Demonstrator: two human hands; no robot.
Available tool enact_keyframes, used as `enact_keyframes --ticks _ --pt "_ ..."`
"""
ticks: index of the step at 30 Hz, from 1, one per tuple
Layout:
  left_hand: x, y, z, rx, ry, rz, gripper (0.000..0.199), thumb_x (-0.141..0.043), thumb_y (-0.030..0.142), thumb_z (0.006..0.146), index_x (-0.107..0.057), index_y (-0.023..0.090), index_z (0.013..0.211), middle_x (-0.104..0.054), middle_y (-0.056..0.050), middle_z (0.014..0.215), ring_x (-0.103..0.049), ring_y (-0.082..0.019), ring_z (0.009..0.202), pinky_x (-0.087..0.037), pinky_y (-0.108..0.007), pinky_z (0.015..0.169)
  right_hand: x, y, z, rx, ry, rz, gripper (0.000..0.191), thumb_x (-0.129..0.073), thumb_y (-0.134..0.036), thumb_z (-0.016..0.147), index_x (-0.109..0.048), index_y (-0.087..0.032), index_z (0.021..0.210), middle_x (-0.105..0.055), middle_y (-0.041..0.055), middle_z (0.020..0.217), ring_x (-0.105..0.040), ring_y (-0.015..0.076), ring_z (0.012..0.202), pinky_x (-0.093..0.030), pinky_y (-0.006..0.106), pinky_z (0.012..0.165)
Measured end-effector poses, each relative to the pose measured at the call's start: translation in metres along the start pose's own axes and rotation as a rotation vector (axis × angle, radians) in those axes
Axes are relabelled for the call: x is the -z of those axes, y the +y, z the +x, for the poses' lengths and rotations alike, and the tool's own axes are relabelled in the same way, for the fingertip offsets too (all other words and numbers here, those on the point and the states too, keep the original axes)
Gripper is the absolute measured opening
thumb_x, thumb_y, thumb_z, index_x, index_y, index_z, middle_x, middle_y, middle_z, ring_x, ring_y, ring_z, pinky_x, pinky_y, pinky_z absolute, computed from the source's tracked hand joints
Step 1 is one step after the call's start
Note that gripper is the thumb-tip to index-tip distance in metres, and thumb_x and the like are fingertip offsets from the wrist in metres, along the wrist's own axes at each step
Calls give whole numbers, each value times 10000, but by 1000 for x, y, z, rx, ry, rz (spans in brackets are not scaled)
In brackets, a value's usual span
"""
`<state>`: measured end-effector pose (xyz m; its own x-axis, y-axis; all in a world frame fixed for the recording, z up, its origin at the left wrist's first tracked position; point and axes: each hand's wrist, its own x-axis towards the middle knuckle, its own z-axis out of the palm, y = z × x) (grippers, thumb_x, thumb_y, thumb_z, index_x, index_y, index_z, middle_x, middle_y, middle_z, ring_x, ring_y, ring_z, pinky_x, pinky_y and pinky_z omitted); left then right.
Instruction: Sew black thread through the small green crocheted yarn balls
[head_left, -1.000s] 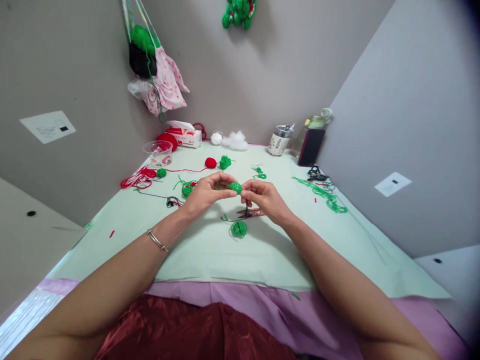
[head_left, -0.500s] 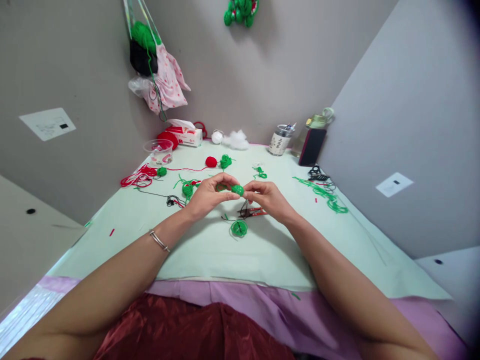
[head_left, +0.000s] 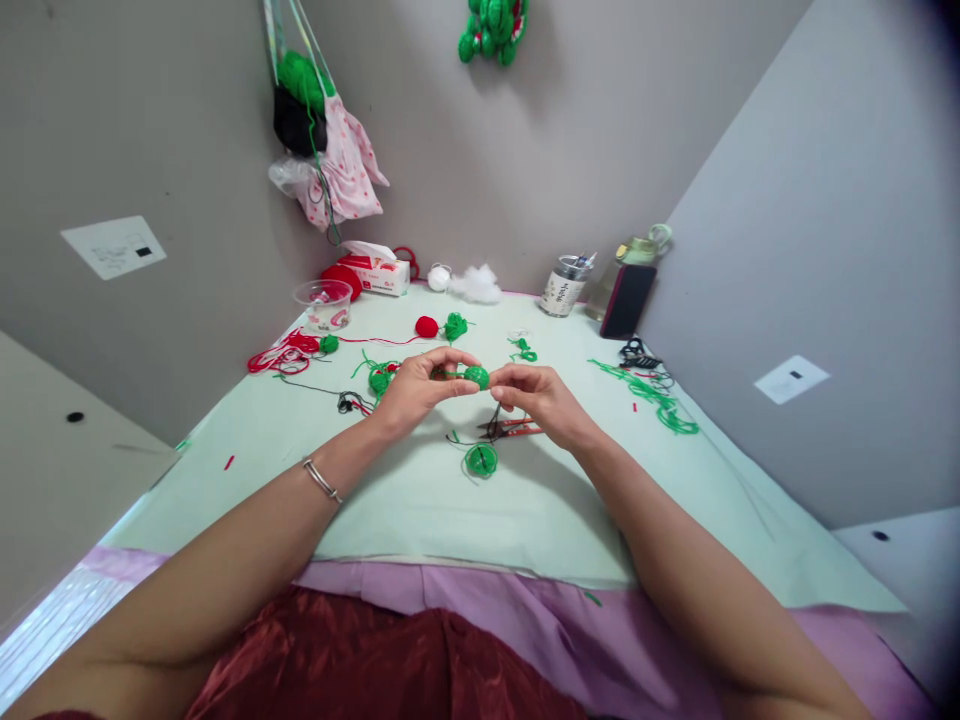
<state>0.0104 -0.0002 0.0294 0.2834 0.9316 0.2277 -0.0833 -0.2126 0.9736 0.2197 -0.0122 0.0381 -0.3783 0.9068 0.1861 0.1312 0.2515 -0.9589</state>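
A small green crocheted ball is pinched between the thumb and fingers of my left hand, above the middle of the table. Just to its right, my right hand has its thumb and fingertips pressed together. Black yarn hangs from beneath those fingertips; any needle there is too small to make out. Below my hands lie orange-handled thread snips, partly behind the yarn. Closer to me rests a round green crocheted piece with a dark strand across it.
Green and red crochet pieces lie behind my left hand. Red yarn, a plastic tub and a tissue pack are at left. White stuffing, a pen tin and a phone stand behind; green strands lie right.
The view has shifted slightly. My right fingertips have moved a little away from the green ball, opening a small gap. My left hand keeps its hold.
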Motion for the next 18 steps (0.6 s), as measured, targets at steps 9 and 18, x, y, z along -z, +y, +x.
enact_keyframes --ticks 9,18 --pt "-3 -2 -2 -20 14 81 338 -873 323 608 -729 189 883 -538 33 722 -456 -113 666 -381 -267 658 -10 1 0 -75 94 79 314 -836 -383 695 -653 -164 827 -600 -19 688 -527 102 595 -428 254 593" --pt "-4 -12 1 -70 -68 73 320 -818 353 693 -702 171 929 -666 -31 906 -587 -168 868 -454 -305 813 -10 -4 0 -342 27 431 355 -844 -281 661 -666 -182 953 -731 29 826 -691 138 774 -547 280 808"
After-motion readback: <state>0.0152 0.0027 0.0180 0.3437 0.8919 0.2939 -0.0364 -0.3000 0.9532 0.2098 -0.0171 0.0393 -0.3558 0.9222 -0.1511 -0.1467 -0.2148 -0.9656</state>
